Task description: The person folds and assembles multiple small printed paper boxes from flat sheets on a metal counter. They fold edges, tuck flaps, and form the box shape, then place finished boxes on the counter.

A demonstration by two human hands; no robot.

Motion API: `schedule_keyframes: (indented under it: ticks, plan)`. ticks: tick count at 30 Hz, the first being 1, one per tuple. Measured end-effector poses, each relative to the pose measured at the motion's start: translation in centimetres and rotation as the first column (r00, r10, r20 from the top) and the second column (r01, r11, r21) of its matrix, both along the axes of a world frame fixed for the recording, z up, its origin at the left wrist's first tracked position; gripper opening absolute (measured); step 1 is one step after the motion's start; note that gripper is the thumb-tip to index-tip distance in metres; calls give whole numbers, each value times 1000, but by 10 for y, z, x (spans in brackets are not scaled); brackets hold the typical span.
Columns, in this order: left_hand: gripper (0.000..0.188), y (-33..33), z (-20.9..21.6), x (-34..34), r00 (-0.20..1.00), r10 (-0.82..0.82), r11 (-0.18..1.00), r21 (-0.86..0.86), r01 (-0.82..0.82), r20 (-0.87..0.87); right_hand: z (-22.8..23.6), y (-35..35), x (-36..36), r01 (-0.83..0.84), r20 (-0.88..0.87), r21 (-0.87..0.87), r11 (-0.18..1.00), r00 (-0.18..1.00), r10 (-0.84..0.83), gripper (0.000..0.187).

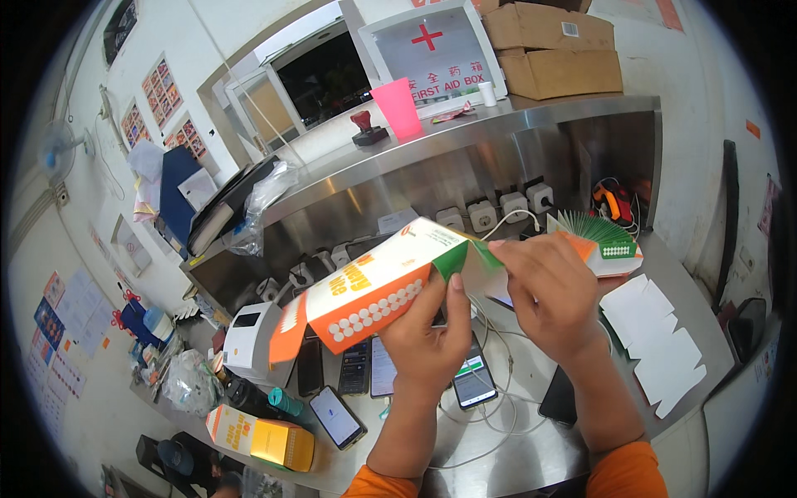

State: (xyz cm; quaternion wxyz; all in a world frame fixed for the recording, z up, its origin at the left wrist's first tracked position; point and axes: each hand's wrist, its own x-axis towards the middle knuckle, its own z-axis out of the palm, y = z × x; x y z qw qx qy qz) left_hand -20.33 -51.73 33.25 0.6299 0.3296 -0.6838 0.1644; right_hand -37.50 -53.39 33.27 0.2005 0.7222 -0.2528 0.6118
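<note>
in the head view, the left hand [425, 336] is closed around the right end of a long white, orange and green printed cardboard carton [365, 286], its thumb standing up beside the carton's green end. the carton is held tilted in the air above a shiny steel table [506, 440], its orange side with rows of white discs facing the person and the orange flaps at its far left end standing open. the right hand [552, 286] is half curled, its index fingertip at the edge of the green cardboard flap [483, 264] on the carton's right end; i cannot tell whether the thumb pinches that flap too.

under the hands, a black smartphone with a lit screen [475, 382] lies on the table among thin white cables [510, 407]. to the right lie flat white cut card sheets [647, 332], and behind them a fanned stack of green, white and orange cartons [598, 239]. at lower left, near another lit smartphone [338, 417], lies a yellow, white and orange cardboard box [282, 444].
</note>
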Motion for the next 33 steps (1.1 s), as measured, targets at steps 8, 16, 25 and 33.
schedule_keyframes:
  ticks: [8,16,25,33]
  plan:
    - [18,-21,-24,-16,946,-262,927,222,302,-193,-5,9,14,-390,392,240,889,877,278,20]
    - [29,-28,-40,-16,869,-294,866,275,418,-398,-6,7,16,-377,331,185,907,893,304,14]
    - [30,-24,-42,4,790,-408,715,377,589,-458,-3,8,7,-477,314,284,832,866,390,9]
    - [31,-11,-52,12,758,-406,662,408,629,-511,-3,10,9,-512,366,240,825,835,411,12]
